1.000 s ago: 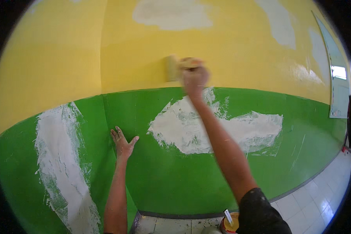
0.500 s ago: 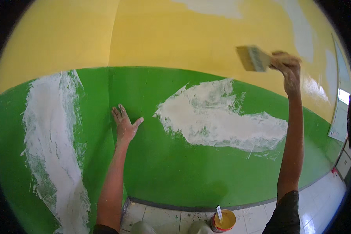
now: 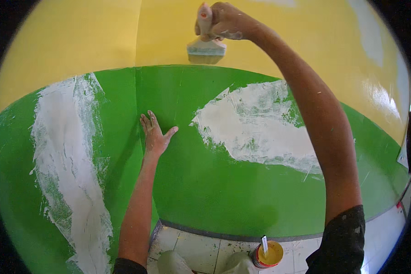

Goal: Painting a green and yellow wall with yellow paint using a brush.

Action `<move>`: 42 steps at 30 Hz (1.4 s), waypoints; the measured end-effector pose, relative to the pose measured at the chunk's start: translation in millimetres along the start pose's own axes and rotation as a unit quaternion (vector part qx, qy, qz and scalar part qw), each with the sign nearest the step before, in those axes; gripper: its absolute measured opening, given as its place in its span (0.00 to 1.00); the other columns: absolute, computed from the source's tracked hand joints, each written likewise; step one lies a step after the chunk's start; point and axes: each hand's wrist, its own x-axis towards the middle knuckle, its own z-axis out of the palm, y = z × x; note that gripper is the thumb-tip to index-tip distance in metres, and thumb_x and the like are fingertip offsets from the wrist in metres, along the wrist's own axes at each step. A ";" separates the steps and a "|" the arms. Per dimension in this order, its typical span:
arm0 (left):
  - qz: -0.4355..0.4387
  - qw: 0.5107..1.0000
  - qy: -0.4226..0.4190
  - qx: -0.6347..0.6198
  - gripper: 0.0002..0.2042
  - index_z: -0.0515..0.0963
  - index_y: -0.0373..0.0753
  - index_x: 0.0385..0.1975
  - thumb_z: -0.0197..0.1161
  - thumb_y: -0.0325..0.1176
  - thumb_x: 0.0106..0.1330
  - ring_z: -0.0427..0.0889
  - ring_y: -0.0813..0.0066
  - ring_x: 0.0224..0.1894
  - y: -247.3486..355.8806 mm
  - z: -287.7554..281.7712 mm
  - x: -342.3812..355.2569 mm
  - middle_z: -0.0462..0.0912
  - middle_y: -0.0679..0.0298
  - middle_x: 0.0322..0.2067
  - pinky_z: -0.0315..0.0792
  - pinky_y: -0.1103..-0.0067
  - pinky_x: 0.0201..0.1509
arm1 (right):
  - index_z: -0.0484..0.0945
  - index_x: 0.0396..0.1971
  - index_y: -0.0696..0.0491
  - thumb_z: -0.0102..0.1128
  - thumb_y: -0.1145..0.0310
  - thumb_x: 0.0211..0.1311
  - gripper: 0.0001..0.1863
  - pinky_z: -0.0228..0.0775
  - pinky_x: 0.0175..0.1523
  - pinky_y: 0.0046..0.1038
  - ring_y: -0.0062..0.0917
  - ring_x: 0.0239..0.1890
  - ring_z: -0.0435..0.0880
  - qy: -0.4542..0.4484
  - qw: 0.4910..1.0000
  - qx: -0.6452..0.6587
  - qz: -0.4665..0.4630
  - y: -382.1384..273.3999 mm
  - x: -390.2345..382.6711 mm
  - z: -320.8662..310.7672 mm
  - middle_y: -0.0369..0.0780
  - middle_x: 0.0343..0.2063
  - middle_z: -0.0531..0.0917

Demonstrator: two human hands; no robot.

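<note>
Beside the knees (image 3: 172,262), a can (image 3: 281,254) of yellow paint with a pale stick (image 3: 264,245) in it stands on the tiles (image 3: 196,252). The left hand (image 3: 157,139) spreads, holding nothing, on the green wall (image 3: 210,196) between two white patches (image 3: 260,130), while the right hand (image 3: 230,23) grips the brush (image 3: 206,51) by its handle, bristles down before the yellow wall (image 3: 164,39). The right forearm (image 3: 317,114) hides part of one patch.

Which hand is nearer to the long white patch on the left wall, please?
Left. The left hand is to the right of the white patch, near the wall corner; the right hand, holding a paintbrush, is higher and farther right.
</note>
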 end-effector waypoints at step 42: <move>-0.023 1.000 -0.016 -0.005 0.59 0.34 0.32 0.69 0.62 0.66 0.51 0.29 0.43 0.72 10.0 1.4 -2.3 0.30 0.37 0.68 0.38 0.56 0.73 | 0.80 0.30 0.59 0.68 0.79 0.45 0.10 0.71 0.40 0.22 0.18 0.33 0.78 -0.015 0.980 0.145 0.138 72.6 -110.2 -40.2 0.36 0.30 0.81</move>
